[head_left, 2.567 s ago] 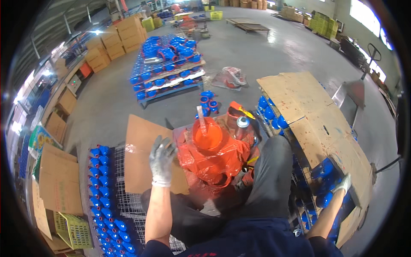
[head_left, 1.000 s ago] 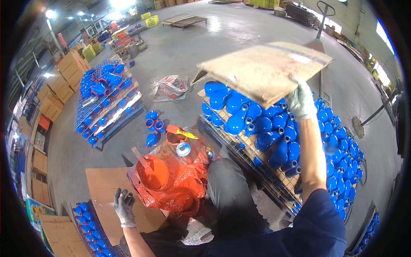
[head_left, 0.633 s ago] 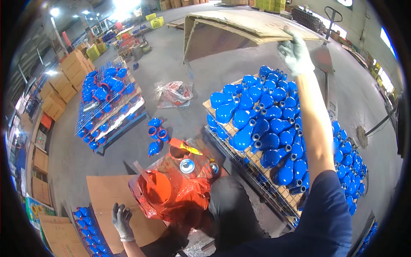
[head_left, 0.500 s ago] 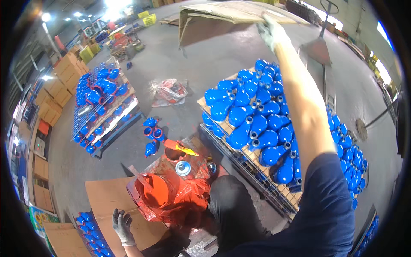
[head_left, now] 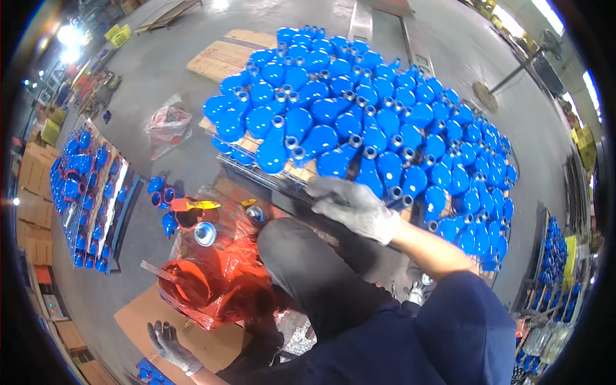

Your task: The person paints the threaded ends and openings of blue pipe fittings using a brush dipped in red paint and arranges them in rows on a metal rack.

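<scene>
My right hand [head_left: 353, 208], in a pale work glove, is held over the near edge of a pallet stacked with glossy blue bulb-shaped parts [head_left: 324, 110] with bare metal necks. Its fingers reach out to the left, slightly blurred, and nothing shows in them. Lower left, my gloved left hand [head_left: 172, 346] is empty with its fingers apart, above a flat cardboard sheet [head_left: 144, 314]. Beyond it stands a red-coated bucket [head_left: 186, 282] wrapped in red plastic, with a flat stick leaning in it. A brush with an orange and yellow handle [head_left: 192, 205] lies across a smaller red-stained container.
An open can [head_left: 205, 233] stands near the brush. Several blue parts with red-rimmed openings [head_left: 168, 196] sit on the floor. More fill a rack [head_left: 90, 192] at left. A plastic bag [head_left: 169, 125] and flat brown cardboard [head_left: 224, 56] lie farther off. A fan [head_left: 486, 95] stands at right.
My right hand has let go of the folded cardboard and come back from the far side to the pallet's near edge. The view has swung to the right.
</scene>
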`<state>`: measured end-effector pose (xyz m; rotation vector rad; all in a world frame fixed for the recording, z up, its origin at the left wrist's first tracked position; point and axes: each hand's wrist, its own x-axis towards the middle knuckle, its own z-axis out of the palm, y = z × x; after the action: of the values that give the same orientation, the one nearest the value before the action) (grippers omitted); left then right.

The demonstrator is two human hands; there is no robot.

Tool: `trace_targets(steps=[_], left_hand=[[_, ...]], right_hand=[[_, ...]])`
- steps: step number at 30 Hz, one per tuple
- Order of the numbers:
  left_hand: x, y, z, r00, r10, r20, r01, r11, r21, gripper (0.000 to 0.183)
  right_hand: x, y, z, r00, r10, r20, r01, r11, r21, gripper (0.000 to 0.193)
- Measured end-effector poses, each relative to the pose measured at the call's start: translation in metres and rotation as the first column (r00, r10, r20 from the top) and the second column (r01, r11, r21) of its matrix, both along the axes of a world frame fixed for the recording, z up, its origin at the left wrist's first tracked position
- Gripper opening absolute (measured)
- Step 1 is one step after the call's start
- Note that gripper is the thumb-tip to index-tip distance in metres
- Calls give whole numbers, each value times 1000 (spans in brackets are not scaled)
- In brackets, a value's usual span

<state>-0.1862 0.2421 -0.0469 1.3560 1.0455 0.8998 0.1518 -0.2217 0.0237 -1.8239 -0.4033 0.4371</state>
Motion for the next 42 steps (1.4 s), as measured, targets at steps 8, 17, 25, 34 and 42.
trace_targets(steps=[8,17,25,34,42], left_hand=[[-4,-19,12,989,-87,116,84,996,33,47],[-34,-106,27,952,-119,282,109,993,51,49],[-33,-213,28,941,-188,281,219,972,-83,42],[26,-257,47,631,-703,327,762,642,-89,51],[23,-265,59,131,-638,759,991,74,-110,99]], right_hand=[[-34,-137,-39,798,113,592,410,618,-671,37],[61,-111,-63,810,1,587,384,756,-530,49],[78,-103,-55,770,69,634,304,834,-461,22],[-80,-59,67,351,414,840,-44,903,-427,23],[-126,60,116,497,545,675,-712,701,-41,36]])
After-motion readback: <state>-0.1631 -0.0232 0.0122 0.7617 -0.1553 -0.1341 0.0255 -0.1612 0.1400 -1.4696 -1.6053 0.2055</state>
